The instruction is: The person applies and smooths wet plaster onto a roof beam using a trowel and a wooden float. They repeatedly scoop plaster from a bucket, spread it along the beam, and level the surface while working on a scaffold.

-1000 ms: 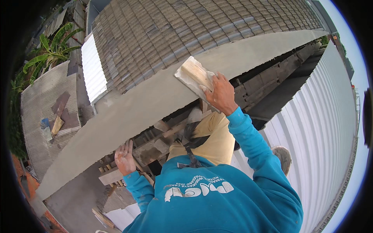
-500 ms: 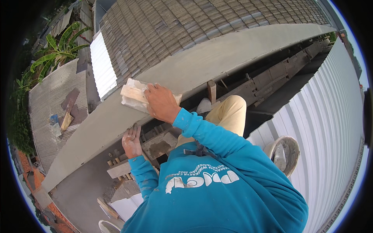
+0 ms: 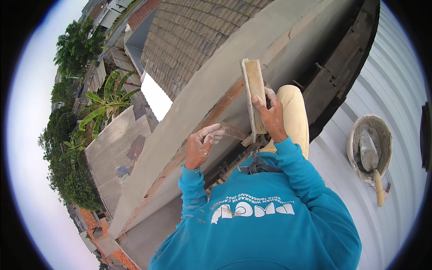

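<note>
My right hand (image 3: 272, 118) grips a plastering float (image 3: 255, 85) by its wooden handle. The float is turned on its edge, away from the wall, with grey mortar smeared along its board. To its left, my left hand (image 3: 201, 147) hovers by the wall's near edge, fingers partly stretched toward the float and thumb apart, seemingly holding nothing. Grey residue coats its fingers. Beneath the hands runs a long plastered wall top (image 3: 198, 96), smooth and grey, with reddish brick showing along its near edge.
A bucket (image 3: 388, 148) of mortar with a trowel (image 3: 369, 152) in it stands on the pale corrugated roof (image 3: 335, 166) at right. A dark gap (image 3: 333, 85) lies between wall and roof. Tiled roofing (image 3: 193, 40) slopes beyond the wall. My bent knee (image 3: 294, 108) is beside the float.
My right hand has lifted the float off the wall top, moved it right and tipped it on edge. My left hand has moved up and right. The view has shifted, showing more sky and trees.
</note>
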Tool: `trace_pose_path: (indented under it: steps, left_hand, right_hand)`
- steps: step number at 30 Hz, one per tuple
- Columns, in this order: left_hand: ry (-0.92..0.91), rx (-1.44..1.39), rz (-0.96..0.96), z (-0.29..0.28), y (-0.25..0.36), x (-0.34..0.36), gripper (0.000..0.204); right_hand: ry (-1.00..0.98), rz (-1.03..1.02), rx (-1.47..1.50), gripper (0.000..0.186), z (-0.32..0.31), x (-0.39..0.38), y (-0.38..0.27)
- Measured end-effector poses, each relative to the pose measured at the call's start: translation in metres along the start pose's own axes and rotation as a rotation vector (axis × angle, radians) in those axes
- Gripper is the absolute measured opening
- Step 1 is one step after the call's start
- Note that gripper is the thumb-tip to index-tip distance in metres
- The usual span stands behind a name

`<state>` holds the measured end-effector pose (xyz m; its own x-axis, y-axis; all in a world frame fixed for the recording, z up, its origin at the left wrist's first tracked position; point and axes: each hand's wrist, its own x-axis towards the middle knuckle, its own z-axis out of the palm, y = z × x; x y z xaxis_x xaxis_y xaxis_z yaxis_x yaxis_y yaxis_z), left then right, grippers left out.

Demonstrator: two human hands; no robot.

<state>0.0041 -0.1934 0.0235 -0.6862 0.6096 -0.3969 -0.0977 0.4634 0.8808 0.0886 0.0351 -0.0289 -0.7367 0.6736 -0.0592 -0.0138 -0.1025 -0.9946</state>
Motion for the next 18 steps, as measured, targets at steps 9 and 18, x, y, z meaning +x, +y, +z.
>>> trace_pose_path:
  steps: [9, 18]
  left_hand:
    - [0.262, 1.205, 0.465, 0.036, 0.043, 0.233, 0.081]
    - [0.18, 1.338, 0.383, 0.047, 0.031, 0.247, 0.082]
  right_hand:
    - [0.2, 0.194, 0.303, 0.069, -0.058, -0.004, 0.067]
    - [0.181, 0.149, 0.303, 0.057, -0.071, -0.001, 0.062]
